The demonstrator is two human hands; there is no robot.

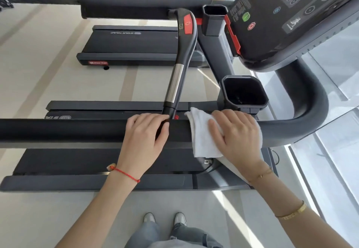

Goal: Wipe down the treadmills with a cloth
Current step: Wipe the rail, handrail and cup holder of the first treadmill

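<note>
Wiping is under way on the near treadmill's side rail (77, 131). The right hand (236, 135) lies flat, fingers spread, pressing a white cloth (200, 137) onto the top of the rail, just where the padded straight part meets the bend (303, 123) that curves up toward the console (291, 15). The cloth drapes over both sides of the rail, and a loose tail hangs down under the wrist. The left hand (146, 131) rests on the rail just beside it, thumb and fingers curled over the bar near the foot of the inner handle (174, 84), steadying rather than cleaning.

I judge this an early pass: only this patch is covered, and the long run of rail to the left looks untouched. The next move calls for sliding the cloth along the bar, and the left hand sits right in that path, so it would have to lift or shift first. The other way, the rail's curve needs the cloth wrapped round it, not just pressed on top.

Room is tight by the cup holder (243, 92), which stands just behind the cloth, and the handle's base crowds the far side. Leftward the rail runs free to the frame's edge. A second treadmill (132, 46) waits beyond, across a strip of floor.
</note>
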